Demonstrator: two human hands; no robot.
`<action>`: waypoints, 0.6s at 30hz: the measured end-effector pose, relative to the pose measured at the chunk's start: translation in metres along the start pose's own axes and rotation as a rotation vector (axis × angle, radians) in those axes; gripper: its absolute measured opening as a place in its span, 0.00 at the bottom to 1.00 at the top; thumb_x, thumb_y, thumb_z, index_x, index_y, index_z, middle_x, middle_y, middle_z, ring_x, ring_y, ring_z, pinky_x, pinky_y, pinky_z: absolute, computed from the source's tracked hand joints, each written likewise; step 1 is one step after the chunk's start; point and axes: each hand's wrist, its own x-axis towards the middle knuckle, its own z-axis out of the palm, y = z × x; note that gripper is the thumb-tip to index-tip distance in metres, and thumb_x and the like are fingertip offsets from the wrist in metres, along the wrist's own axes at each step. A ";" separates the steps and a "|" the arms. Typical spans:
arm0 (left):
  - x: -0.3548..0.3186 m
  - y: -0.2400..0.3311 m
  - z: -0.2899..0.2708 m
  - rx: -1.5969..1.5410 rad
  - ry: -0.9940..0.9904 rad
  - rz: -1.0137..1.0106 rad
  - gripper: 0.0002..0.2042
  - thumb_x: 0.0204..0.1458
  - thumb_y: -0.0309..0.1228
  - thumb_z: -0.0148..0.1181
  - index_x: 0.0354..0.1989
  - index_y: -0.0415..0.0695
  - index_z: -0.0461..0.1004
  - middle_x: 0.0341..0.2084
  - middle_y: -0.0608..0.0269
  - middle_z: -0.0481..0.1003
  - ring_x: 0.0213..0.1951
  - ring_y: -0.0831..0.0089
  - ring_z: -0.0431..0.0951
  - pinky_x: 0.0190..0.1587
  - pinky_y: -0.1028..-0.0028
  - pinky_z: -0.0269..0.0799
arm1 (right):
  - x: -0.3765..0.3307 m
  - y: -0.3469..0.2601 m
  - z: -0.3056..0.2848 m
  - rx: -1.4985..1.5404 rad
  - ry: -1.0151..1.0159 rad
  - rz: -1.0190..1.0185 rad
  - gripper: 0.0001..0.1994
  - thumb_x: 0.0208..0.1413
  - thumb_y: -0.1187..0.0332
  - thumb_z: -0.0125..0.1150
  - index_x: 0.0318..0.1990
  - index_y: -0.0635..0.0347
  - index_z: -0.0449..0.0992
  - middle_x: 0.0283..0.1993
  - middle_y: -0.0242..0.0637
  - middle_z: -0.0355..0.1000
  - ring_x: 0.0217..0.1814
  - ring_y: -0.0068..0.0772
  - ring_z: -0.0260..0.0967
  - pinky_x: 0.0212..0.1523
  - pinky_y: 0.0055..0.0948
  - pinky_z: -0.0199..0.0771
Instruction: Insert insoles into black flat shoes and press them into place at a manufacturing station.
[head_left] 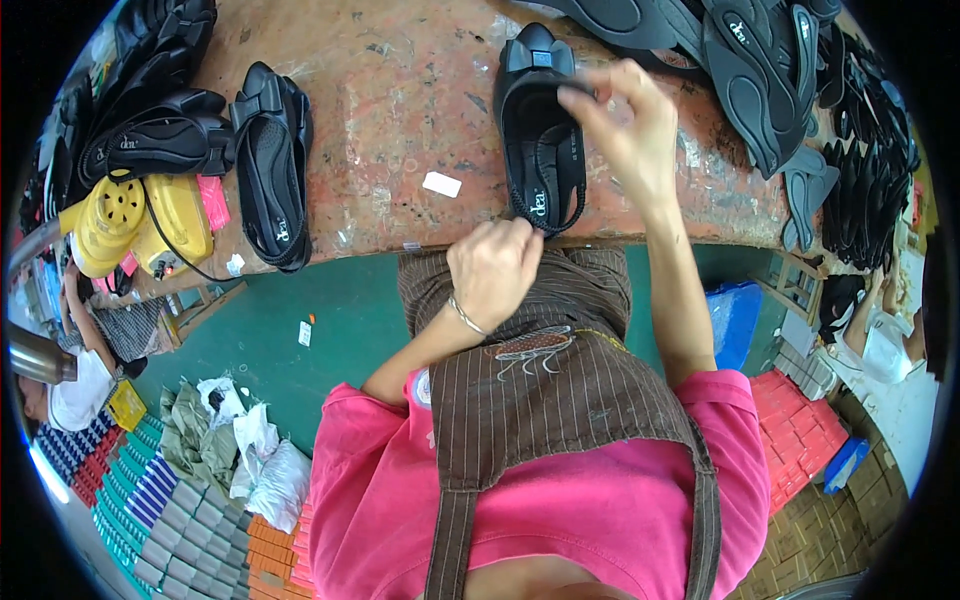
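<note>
- The black shoe [541, 150] lay on the worktop [380, 120], right of the white label [441, 184].
- The left hand [495, 270] curled at the shoe's heel; its hold was unclear.
- The right hand [632, 118], blurred, bent thumb and forefinger by the shoe's rim; whether they pinched it was unclear.

R hand [632, 130] — part-blurred; L hand [493, 268] hides pt. of shoe strap [578, 208]; top insoles [625, 22] — cut off

Downward fisheye, head height
</note>
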 end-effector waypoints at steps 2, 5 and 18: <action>-0.008 0.009 0.005 -0.018 -0.078 0.063 0.10 0.47 0.34 0.67 0.29 0.40 0.78 0.36 0.54 0.78 0.43 0.60 0.78 0.41 0.62 0.74 | -0.034 -0.009 -0.006 -0.133 -0.109 -0.092 0.07 0.41 0.78 0.64 0.29 0.61 0.74 0.47 0.45 0.75 0.56 0.44 0.72 0.58 0.45 0.68; -0.016 0.010 0.017 0.058 -0.042 0.258 0.18 0.46 0.32 0.65 0.44 0.35 0.77 0.49 0.43 0.72 0.57 0.49 0.69 0.60 0.47 0.63 | -0.088 -0.023 0.002 -0.182 -0.351 -0.084 0.14 0.38 0.82 0.62 0.32 0.58 0.67 0.58 0.51 0.70 0.70 0.50 0.61 0.73 0.65 0.41; -0.017 0.004 0.032 0.189 -0.273 0.178 0.26 0.54 0.32 0.52 0.61 0.30 0.65 0.60 0.45 0.66 0.69 0.54 0.56 0.70 0.45 0.45 | -0.023 -0.027 0.054 -0.648 -0.136 -0.182 0.26 0.49 0.80 0.52 0.58 0.78 0.65 0.54 0.58 0.70 0.58 0.53 0.69 0.71 0.57 0.47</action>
